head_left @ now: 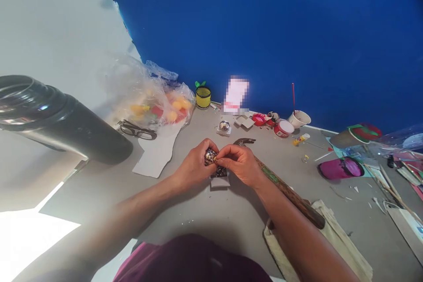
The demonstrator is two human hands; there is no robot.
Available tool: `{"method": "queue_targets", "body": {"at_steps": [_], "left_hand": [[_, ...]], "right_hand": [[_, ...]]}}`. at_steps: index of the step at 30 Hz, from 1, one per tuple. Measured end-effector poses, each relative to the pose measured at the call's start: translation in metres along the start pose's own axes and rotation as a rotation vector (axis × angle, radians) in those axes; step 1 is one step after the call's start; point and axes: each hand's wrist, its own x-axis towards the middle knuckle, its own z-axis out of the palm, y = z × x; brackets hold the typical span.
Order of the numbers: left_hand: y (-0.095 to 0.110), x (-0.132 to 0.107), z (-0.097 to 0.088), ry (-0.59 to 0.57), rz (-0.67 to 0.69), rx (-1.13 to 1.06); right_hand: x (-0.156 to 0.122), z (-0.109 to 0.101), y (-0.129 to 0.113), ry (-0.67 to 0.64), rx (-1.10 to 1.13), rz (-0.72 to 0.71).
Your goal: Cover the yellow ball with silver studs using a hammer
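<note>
A ball covered in shiny silver, round metal heads (210, 156) is gripped in my left hand (194, 161), thumb and fingers curled around it. Against its right side, the thumb and forefinger of my right hand (240, 164) pinch a small shiny piece that looks like a thumbtack; most of it is hidden by the fingertips. Directly below both hands stands a small open white box (220, 182) with dark, glinting small pieces inside. Beyond them, a second silver-studded ball (224, 126) rests on a small white holder.
A claw hammer (284, 191) lies right, partly behind my right forearm, over a cloth (343, 242). At left are a large dark cylinder (92, 128), eyeglasses (137, 131) and a plastic bag (165, 101). Paint pots (283, 128), a paper cup (300, 119) and a glue stick (300, 139) stand farther back.
</note>
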Motion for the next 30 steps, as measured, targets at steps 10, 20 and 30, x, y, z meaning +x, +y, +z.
{"method": "queue_targets", "body": {"at_steps": [10, 20, 30], "left_hand": [[0.001, -0.001, 0.0, 0.004, 0.004, 0.024], [-0.003, -0.005, 0.006, 0.103, -0.023, 0.014], [0.001, -0.004, 0.002, 0.094, -0.024, -0.021]], "right_hand": [[0.0, -0.001, 0.002, -0.011, -0.034, -0.023], [-0.005, 0.015, 0.003, 0.108, -0.061, -0.092], [-0.002, 0.009, 0.005, 0.025, 0.059, -0.025]]}}
